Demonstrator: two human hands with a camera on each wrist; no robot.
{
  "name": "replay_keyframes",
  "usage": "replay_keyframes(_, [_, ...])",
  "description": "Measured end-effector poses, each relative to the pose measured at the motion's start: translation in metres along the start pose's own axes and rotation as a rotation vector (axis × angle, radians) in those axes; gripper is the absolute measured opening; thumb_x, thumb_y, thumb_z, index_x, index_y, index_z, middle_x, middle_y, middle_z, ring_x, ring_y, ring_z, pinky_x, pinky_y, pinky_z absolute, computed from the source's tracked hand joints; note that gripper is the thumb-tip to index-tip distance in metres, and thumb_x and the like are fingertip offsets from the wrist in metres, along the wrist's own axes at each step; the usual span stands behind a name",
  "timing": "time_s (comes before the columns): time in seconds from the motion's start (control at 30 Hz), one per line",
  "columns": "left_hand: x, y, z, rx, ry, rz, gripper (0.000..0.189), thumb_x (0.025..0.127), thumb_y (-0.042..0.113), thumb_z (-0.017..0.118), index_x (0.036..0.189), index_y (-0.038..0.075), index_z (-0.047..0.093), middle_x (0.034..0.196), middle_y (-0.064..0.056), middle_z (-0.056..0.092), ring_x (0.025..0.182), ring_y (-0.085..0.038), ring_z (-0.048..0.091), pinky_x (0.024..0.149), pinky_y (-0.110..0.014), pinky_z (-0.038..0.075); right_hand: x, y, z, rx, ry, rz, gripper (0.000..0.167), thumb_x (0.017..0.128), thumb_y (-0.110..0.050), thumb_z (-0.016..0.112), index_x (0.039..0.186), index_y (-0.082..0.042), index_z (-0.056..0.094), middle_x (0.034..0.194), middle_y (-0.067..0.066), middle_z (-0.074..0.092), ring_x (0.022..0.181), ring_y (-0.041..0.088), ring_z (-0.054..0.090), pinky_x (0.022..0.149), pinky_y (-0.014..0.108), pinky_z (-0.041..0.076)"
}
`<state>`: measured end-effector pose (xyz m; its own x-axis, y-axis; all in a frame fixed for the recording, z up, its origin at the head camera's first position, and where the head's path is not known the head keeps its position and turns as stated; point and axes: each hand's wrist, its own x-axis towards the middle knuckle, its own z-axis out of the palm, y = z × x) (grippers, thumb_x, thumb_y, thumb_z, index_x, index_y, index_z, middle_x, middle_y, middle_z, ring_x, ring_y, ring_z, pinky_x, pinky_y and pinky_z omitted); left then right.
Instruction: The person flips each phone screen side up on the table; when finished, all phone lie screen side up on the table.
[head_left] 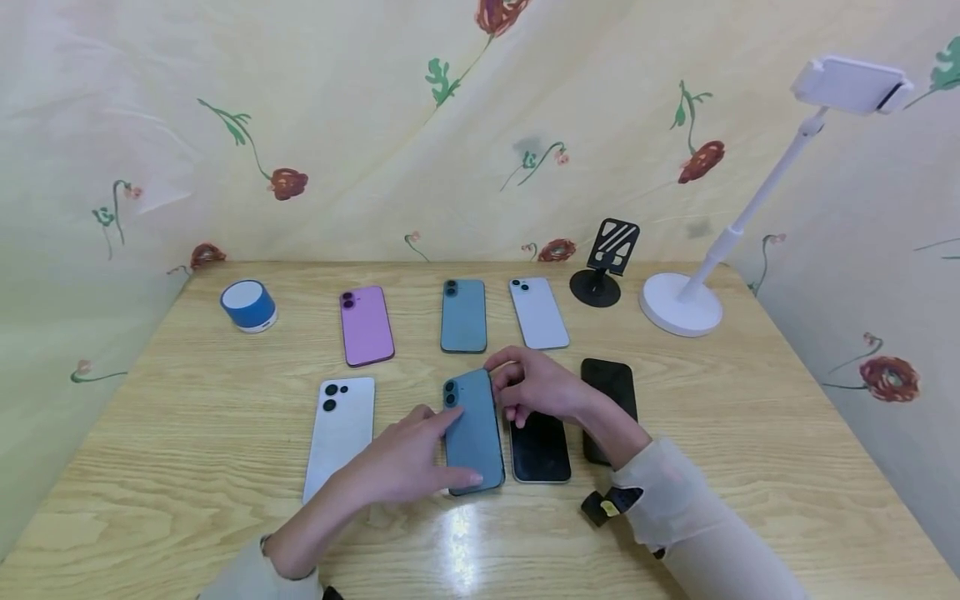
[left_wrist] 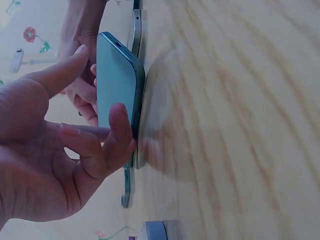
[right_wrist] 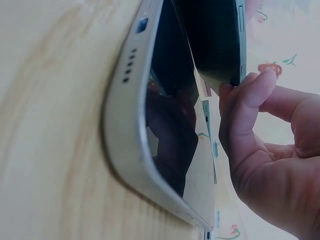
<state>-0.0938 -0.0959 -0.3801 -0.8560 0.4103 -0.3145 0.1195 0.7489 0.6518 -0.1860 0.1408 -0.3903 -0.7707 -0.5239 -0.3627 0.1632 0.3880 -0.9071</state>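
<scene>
A blue phone [head_left: 477, 437] is tilted above the table with its back up and its right edge raised. My left hand [head_left: 405, 458] spreads across its left and lower part. In the left wrist view, the fingertips [left_wrist: 120, 117] touch the phone's edge, and the thumb stands out over its back. My right hand [head_left: 536, 385] pinches the phone's upper right corner; in the right wrist view, the phone's dark underside [right_wrist: 215, 40] shows there. Under the right hand, a phone with a dark screen [head_left: 542, 454] lies face up, partly hidden.
A white phone [head_left: 339, 425] lies left and a black phone [head_left: 609, 387] right, under the forearm. Behind are pink [head_left: 367, 327], blue [head_left: 463, 317] and pale [head_left: 540, 315] phones. A blue-white cylinder [head_left: 249, 306], black stand [head_left: 596, 287] and tall white stand [head_left: 681, 307] stand further back.
</scene>
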Motion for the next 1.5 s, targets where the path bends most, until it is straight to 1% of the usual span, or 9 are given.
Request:
replay_keyframes(0.17, [0.002,0.003,-0.002,-0.024,0.019,-0.015,0.087,0.09,0.056,0.079,0.158,0.01,0.05,0.143,-0.022,0.057,0.113,-0.028,0.063,0.096,-0.051,0.055,-0.002,-0.001,0.0,0.018,0.013,0.003,0.046,0.099,0.005,0.061,0.142,-0.001,0.05,0.098,0.009,0.069,0.066,0.018,0.064,0.058,0.028,0.058])
replay_keyframes(0.4, [0.007,0.004,-0.004,-0.047,0.036,-0.012,0.082,0.093,0.054,0.076,0.156,0.007,0.052,0.142,-0.019,0.061,0.115,-0.026,0.062,0.098,-0.049,0.054,-0.005,-0.004,0.0,0.064,-0.001,-0.026,0.047,0.099,0.003,0.062,0.144,0.0,0.049,0.099,0.009,0.069,0.069,0.018,0.066,0.061,0.028,0.06])
replay_keyframes(0.53, [0.008,0.003,-0.006,-0.062,0.044,0.008,0.081,0.094,0.053,0.076,0.154,0.003,0.053,0.143,-0.018,0.063,0.122,-0.027,0.062,0.102,-0.05,0.054,-0.006,-0.006,0.002,0.082,-0.004,-0.049,0.049,0.099,0.002,0.063,0.146,0.001,0.048,0.101,0.01,0.07,0.071,0.019,0.069,0.066,0.03,0.063])
replay_keyframes(0.67, [0.008,0.002,-0.009,-0.121,0.02,0.043,0.08,0.097,0.049,0.075,0.154,-0.001,0.051,0.131,-0.017,0.071,0.09,-0.023,0.075,0.076,-0.041,0.059,-0.006,-0.009,0.005,0.115,-0.009,-0.067,0.051,0.099,0.003,0.063,0.147,0.001,0.047,0.106,0.012,0.071,0.074,0.02,0.071,0.069,0.033,0.064])
replay_keyframes(0.77, [0.008,0.002,-0.012,-0.184,-0.009,0.053,0.077,0.098,0.044,0.075,0.156,0.0,0.049,0.126,-0.016,0.073,0.06,-0.018,0.07,0.055,-0.033,0.05,-0.005,-0.011,0.008,0.116,-0.011,-0.084,0.052,0.099,0.002,0.064,0.148,0.0,0.047,0.113,0.017,0.071,0.078,0.02,0.073,0.07,0.035,0.065])
replay_keyframes(0.97, [0.006,0.002,-0.015,-0.264,-0.025,0.07,0.064,0.099,0.04,0.075,0.153,0.013,0.056,0.127,-0.014,0.074,0.059,-0.019,0.07,0.054,-0.031,0.049,-0.003,-0.009,0.015,0.103,-0.023,-0.098,0.053,0.099,0.001,0.065,0.149,-0.003,0.048,0.127,0.026,0.066,0.084,0.023,0.076,0.073,0.041,0.066])
replay_keyframes(1.07, [0.004,0.001,-0.015,-0.295,-0.017,0.066,0.071,0.099,0.038,0.074,0.159,0.011,0.048,0.132,-0.016,0.072,0.06,-0.021,0.071,0.056,-0.033,0.051,-0.003,-0.009,0.018,0.105,-0.031,-0.09,0.053,0.099,0.0,0.066,0.15,-0.002,0.049,0.129,0.026,0.065,0.085,0.024,0.077,0.074,0.042,0.066])
replay_keyframes(1.23, [0.002,0.001,-0.017,-0.323,0.005,0.064,0.09,0.099,0.034,0.075,0.169,0.008,0.024,0.138,-0.019,0.07,0.06,-0.022,0.071,0.056,-0.034,0.052,-0.002,-0.009,0.022,0.075,-0.026,-0.071,0.054,0.098,-0.002,0.07,0.149,-0.003,0.052,0.126,0.023,0.064,0.085,0.022,0.076,0.073,0.041,0.066])
replay_keyframes(1.5, [0.002,-0.002,-0.018,-0.333,0.019,0.066,0.099,0.098,0.027,0.075,0.171,0.013,0.01,0.142,-0.019,0.067,0.062,-0.022,0.072,0.052,-0.03,0.046,0.002,-0.008,0.024,0.012,-0.007,-0.034,0.063,0.096,-0.002,0.072,0.155,-0.005,0.048,0.119,0.02,0.062,0.08,0.021,0.075,0.072,0.039,0.066])
